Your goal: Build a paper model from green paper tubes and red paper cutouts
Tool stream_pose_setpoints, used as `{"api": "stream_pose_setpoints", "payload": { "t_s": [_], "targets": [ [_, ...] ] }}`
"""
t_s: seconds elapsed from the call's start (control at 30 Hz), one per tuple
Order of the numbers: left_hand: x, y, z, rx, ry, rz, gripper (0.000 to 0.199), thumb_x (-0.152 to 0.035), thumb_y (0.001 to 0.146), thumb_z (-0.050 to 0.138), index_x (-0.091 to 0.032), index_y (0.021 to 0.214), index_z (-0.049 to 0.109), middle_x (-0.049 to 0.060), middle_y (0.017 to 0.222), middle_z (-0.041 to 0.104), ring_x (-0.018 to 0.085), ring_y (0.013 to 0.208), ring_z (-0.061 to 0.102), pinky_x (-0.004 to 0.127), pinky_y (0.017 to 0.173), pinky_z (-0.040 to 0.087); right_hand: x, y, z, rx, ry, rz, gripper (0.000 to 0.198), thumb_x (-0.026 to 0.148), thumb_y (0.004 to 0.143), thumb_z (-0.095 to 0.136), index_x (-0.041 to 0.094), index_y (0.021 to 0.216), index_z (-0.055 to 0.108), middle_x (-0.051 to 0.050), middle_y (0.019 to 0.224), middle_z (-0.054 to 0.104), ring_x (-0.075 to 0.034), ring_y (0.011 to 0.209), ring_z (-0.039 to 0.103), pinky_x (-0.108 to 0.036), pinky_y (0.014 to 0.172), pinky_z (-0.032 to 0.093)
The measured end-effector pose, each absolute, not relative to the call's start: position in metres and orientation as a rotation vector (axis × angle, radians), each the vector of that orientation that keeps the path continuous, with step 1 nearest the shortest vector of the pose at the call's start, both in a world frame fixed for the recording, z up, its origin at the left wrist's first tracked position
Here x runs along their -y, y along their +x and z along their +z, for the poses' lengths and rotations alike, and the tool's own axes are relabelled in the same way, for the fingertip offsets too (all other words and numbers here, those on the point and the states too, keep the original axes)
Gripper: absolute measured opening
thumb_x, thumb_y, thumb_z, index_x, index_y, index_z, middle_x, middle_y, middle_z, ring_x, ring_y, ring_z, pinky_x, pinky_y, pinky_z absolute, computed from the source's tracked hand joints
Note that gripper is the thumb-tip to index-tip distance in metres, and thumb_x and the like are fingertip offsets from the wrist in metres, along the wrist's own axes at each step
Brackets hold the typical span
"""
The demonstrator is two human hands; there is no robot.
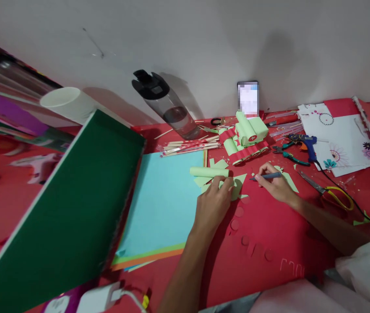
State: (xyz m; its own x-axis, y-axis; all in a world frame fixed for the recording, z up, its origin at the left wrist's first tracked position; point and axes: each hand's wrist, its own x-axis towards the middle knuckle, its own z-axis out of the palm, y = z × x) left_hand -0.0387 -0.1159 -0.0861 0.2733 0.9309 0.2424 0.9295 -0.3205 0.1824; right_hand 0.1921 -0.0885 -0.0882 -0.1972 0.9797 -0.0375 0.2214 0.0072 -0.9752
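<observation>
My left hand (pixel 213 200) rests with curled fingers over pale green paper scraps (pixel 237 187); its fingertips are hidden, so whatever they may hold cannot be seen. Just beyond it lies a pale green paper roll (pixel 208 171). A dark pen (pixel 271 175) is gripped in my right hand (pixel 272 184), its tip pointing left toward the scraps. Behind the hands stands a pale green and red paper model (pixel 248 137) shaped like a tank. Small red paper discs (pixel 234 224) lie on the red surface below the scraps.
Blue and coloured sheets (pixel 167 195) lie left, beside a tilted green board (pixel 70 208). A bottle (pixel 175 113) and phone (pixel 248 99) stand by the wall. Wooden sticks (pixel 191 147), a glue gun (pixel 307 144), pliers (pixel 291 154) and yellow-handled scissors (pixel 330 190) surround the work area.
</observation>
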Motion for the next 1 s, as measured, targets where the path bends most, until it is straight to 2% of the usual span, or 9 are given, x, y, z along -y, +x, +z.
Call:
{"api": "stream_pose_setpoints", "payload": {
  "t_s": [0.13,0.23,0.33,0.43,0.7,0.87,1.0],
  "targets": [
    [0.123,-0.032,-0.089,-1.543,2.716,0.528,0.021,-0.013,0.102,0.051,-0.023,0.113,0.066,0.005,0.105,0.076,0.017,0.077,0.073,0.025,0.051,0.042,0.090,0.194,-0.092,1.594,-1.291,1.211,0.024,0.048,0.101,0.060,0.024,0.098,0.058,0.001,0.086,0.065,-0.016,0.079,0.063,-0.027,0.072,0.049],
    [0.126,-0.024,-0.092,-1.292,2.823,0.460,0.025,-0.012,0.101,0.050,-0.022,0.119,0.065,0.005,0.112,0.077,0.017,0.077,0.073,0.027,0.053,0.046,0.089,0.197,-0.092,1.629,-1.275,1.227,0.021,0.044,0.103,0.059,0.024,0.105,0.063,-0.001,0.094,0.070,-0.017,0.086,0.067,-0.029,0.077,0.051],
    [0.126,-0.022,-0.093,-1.258,2.818,0.379,0.024,-0.014,0.102,0.051,-0.020,0.121,0.064,0.007,0.119,0.077,0.017,0.072,0.072,0.028,0.050,0.046,0.087,0.200,-0.089,1.712,-1.300,1.221,0.019,0.040,0.102,0.060,0.024,0.110,0.067,-0.002,0.098,0.073,-0.018,0.089,0.069,-0.029,0.079,0.052],
    [0.125,-0.024,-0.094,-1.254,2.778,0.355,0.026,-0.016,0.102,0.052,-0.020,0.126,0.063,0.008,0.122,0.076,0.017,0.075,0.073,0.028,0.051,0.048,0.088,0.201,-0.084,1.796,-1.329,1.169,0.016,0.035,0.099,0.063,0.025,0.110,0.070,-0.002,0.101,0.077,-0.019,0.091,0.071,-0.030,0.082,0.051],
    [0.128,-0.026,-0.093,-1.215,2.754,0.366,0.032,-0.015,0.101,0.048,-0.018,0.131,0.060,0.012,0.132,0.074,0.020,0.085,0.077,0.030,0.060,0.058,0.088,0.202,-0.080,1.913,-1.360,0.968,0.004,0.027,0.091,0.066,0.025,0.090,0.068,-0.002,0.083,0.076,-0.018,0.073,0.069,-0.028,0.069,0.049],
    [0.128,-0.028,-0.092,-1.196,2.715,0.398,0.035,-0.013,0.101,0.045,-0.018,0.132,0.060,0.013,0.135,0.074,0.020,0.087,0.077,0.030,0.065,0.062,0.086,0.201,-0.080,1.902,-1.437,1.023,0.002,0.028,0.088,0.067,0.026,0.087,0.067,0.001,0.075,0.074,-0.016,0.062,0.063,-0.027,0.062,0.046],
    [0.128,-0.028,-0.092,-1.195,2.696,0.416,0.037,-0.011,0.098,0.048,-0.018,0.132,0.060,0.011,0.135,0.074,0.021,0.087,0.078,0.031,0.063,0.062,0.086,0.201,-0.080,1.911,-1.442,1.034,0.004,0.028,0.088,0.067,0.025,0.085,0.068,0.001,0.075,0.074,-0.015,0.062,0.063,-0.026,0.061,0.045]
  ]
}}
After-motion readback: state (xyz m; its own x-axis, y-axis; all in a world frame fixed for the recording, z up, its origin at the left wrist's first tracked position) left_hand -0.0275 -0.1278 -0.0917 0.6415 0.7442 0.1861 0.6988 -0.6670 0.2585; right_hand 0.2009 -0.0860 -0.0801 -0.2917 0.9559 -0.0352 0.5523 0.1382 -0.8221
